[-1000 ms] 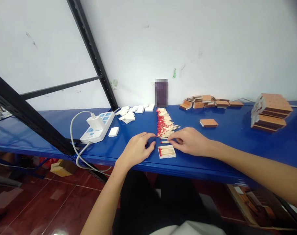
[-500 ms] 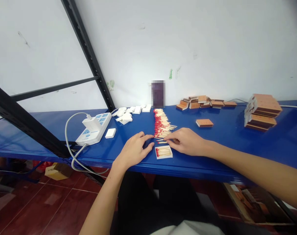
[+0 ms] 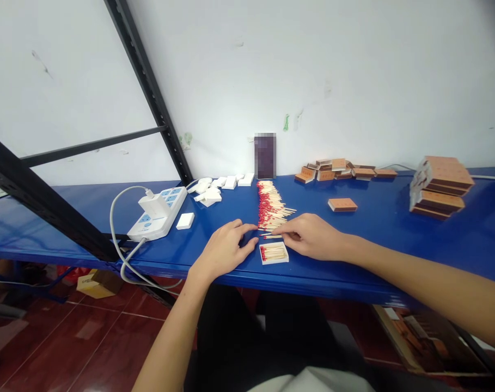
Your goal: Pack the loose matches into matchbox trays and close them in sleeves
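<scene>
A long pile of red-tipped matches (image 3: 272,207) lies on the blue shelf top, heads to the left. In front of it sits a small white tray (image 3: 274,261) with several matches inside. My left hand (image 3: 230,247) rests just left of the loose matches, thumb and index finger apart, nothing between them. From the right, my right hand (image 3: 308,235) has its index fingertip and thumb at the tail ends of a few loose matches between pile and tray; whether it grips one is too small to tell.
A power strip (image 3: 165,218) with a plugged charger and cable stands at left, near white tray pieces (image 3: 208,193). A single matchbox sleeve (image 3: 342,204), a heap of sleeves (image 3: 332,169) and stacked sleeves (image 3: 441,185) are at right. A dark upright object (image 3: 265,157) leans against the wall.
The view has shifted very slightly. Both hands stay in nearly the same place, and the matches and tray look unchanged.
</scene>
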`<control>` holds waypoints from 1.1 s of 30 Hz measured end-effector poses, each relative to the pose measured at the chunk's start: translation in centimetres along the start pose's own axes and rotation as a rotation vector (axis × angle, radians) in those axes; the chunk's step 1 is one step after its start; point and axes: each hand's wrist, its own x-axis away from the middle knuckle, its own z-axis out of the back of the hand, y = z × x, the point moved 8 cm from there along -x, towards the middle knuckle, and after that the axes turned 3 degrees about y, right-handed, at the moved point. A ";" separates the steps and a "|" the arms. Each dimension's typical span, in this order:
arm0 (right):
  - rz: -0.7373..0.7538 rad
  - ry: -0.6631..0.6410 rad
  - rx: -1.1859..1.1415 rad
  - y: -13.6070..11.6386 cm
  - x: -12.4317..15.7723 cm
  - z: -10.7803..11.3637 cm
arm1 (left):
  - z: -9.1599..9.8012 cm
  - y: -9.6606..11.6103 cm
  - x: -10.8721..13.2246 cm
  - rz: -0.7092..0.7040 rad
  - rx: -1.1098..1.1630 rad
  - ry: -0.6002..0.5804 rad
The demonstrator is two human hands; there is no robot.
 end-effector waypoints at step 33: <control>-0.088 0.056 -0.007 1.0 -0.2 0.1 | 0.0 0.6 -0.2 -0.069 0.065 -0.010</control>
